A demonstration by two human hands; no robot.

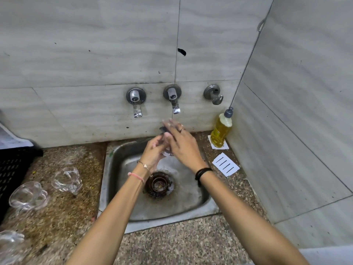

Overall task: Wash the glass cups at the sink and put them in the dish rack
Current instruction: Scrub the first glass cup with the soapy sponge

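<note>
My left hand grips a clear glass cup over the steel sink, just below the right tap. My right hand lies over the top of the cup and pinches a small dark scrub pad between thumb and fingers; its fingertips are blurred and soapy. Three more glass cups stand on the counter to the left, one close to the sink, one further left, and one at the bottom left edge. The black dish rack sits at the far left.
A second tap and a wall valve stick out of the tiled wall. A yellow dish-soap bottle stands in the right corner, with a white card beside it. The sink drain is dark and sudsy.
</note>
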